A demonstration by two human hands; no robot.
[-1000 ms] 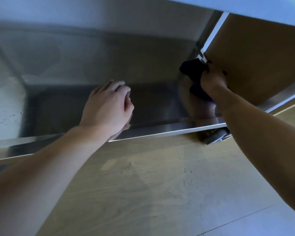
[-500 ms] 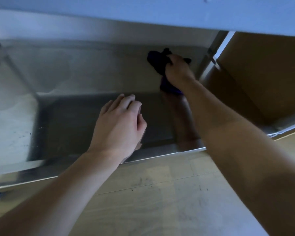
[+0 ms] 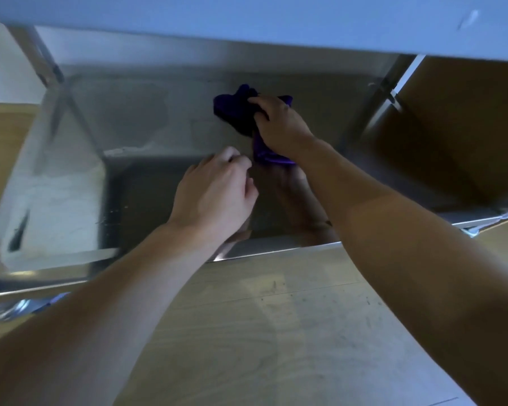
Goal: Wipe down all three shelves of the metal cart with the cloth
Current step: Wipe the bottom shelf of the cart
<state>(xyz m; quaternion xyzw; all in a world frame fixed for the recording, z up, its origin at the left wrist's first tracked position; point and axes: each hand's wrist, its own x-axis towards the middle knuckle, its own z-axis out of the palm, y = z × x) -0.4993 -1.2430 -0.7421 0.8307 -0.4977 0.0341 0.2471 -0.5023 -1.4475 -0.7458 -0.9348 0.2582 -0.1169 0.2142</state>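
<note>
I look down at the lowest shelf (image 3: 147, 200) of the metal cart, a shiny steel tray just above the floor. My right hand (image 3: 279, 124) presses a dark purple cloth (image 3: 235, 112) onto the far middle of this shelf, fingers closed on the bunched fabric. My left hand (image 3: 214, 194) rests near the shelf's front edge, fingers loosely curled, nothing in it. The shelf above (image 3: 247, 16) spans the top of the view and hides the rest of the cart.
Steel cart legs stand at the back left (image 3: 46, 63) and back right (image 3: 390, 89). Wooden floor (image 3: 276, 332) lies in front of the shelf and beyond it on the right. A caster (image 3: 6, 309) shows under the front left corner.
My right hand has dragged the cloth leftward from the shelf's back right corner to its far middle. My left hand stayed at the front edge and curled its fingers.
</note>
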